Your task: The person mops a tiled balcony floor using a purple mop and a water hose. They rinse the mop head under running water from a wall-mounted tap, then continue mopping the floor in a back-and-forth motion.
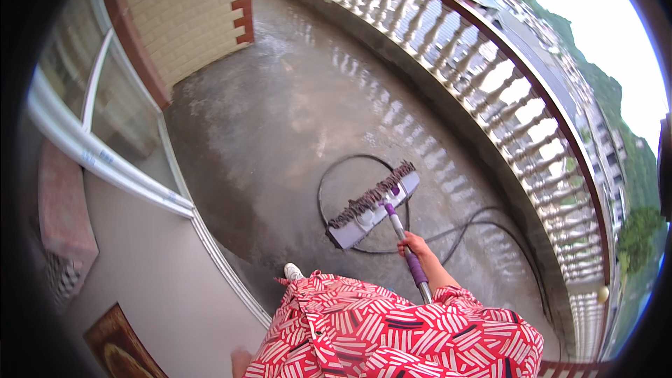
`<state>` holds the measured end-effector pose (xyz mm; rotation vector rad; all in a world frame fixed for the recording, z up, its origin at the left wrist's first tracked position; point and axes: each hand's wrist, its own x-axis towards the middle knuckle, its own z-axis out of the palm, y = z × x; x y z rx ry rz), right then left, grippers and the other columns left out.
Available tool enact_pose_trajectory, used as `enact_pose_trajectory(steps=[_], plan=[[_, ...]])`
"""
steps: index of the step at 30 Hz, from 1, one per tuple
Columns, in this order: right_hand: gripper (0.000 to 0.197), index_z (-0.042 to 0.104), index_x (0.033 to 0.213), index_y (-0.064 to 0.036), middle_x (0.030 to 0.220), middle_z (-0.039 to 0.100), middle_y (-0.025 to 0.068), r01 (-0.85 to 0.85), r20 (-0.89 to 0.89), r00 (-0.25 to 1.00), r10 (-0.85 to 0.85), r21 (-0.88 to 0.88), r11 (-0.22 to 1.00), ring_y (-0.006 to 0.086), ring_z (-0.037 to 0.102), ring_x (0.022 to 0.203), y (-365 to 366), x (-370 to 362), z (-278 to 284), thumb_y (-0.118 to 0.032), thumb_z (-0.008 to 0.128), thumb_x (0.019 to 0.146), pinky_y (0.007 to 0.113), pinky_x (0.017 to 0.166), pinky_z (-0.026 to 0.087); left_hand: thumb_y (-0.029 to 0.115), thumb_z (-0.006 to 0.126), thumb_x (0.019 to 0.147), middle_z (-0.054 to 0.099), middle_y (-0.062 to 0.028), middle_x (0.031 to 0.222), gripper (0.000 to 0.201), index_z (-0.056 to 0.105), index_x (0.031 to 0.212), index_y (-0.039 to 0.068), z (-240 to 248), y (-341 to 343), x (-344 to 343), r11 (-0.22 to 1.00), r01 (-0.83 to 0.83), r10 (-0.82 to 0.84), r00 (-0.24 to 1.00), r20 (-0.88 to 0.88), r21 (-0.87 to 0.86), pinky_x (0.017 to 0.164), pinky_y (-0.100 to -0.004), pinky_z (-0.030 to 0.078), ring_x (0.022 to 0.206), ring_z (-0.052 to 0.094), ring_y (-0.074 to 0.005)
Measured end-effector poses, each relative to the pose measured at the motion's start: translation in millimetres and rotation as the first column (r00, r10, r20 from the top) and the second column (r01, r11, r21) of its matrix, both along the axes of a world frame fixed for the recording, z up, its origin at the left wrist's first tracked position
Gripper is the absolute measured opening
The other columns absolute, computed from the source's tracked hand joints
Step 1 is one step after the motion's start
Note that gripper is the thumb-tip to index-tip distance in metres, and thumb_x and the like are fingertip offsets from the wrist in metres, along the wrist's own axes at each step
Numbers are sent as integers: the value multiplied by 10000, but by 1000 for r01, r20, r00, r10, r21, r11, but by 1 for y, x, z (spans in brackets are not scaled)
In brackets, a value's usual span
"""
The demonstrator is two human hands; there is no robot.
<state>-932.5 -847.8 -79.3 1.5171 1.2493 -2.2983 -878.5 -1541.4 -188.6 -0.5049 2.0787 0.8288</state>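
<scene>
My right hand (418, 246) grips the purple-and-metal handle of a flat mop (374, 204). The mop's grey head, with its dark fringe, lies on the wet concrete balcony floor (280, 119) just ahead of me. A small skin-coloured patch at the bottom edge beside my red-and-white patterned dress (392, 336) may be my left hand (241, 362); its fingers do not show. The toe of my white shoe (292, 271) pokes out below the dress.
A black hose (483, 225) loops on the floor around and behind the mop head. A white balustrade with a red-brown rail (504, 91) curves along the right. A cream brick wall (189, 14) and sliding glass door frame (119, 168) stand on the left, with a mat (63, 203) inside.
</scene>
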Motion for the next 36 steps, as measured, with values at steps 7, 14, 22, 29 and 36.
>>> enact_pose_trajectory(steps=[7,14,22,29,36], plan=[[643,308,1291,-78,673,521,102,199,38,979,-202,54,978,168,512,493,5,-64,2,51,518,697,310,432,456,263,593,701,421,-141,1267,407,578,1065,80,-13,-34,-270,990,138,-136,986,93,-21,996,-418,252,1202,349,-281],[709,267,1337,-114,701,532,111,429,73,900,-430,37,903,169,512,499,36,-129,-29,53,525,698,308,423,439,210,555,750,570,-107,744,454,466,1160,36,52,119,-457,977,211,-211,974,-88,-4,502,-336,482,602,582,-224],[723,263,1340,-100,687,535,107,548,113,833,-541,-45,835,171,516,486,74,-136,32,59,532,688,309,398,439,170,518,740,544,-97,684,443,462,1157,31,168,227,-508,899,435,-436,900,-22,-42,459,-320,458,550,557,-209],[565,389,1226,-100,660,512,79,713,81,700,-709,-25,701,144,516,486,86,-119,58,38,536,699,281,394,436,135,485,732,522,-89,632,437,458,1155,27,187,304,-597,804,593,-595,803,-34,-54,421,-306,437,504,536,-196],[582,354,1263,-94,678,533,97,880,26,471,-882,-77,468,158,520,499,58,-63,71,41,518,721,309,412,444,100,453,724,500,-80,580,436,454,1152,22,206,391,-683,700,712,-714,700,-25,-43,383,-292,416,458,515,-183]])
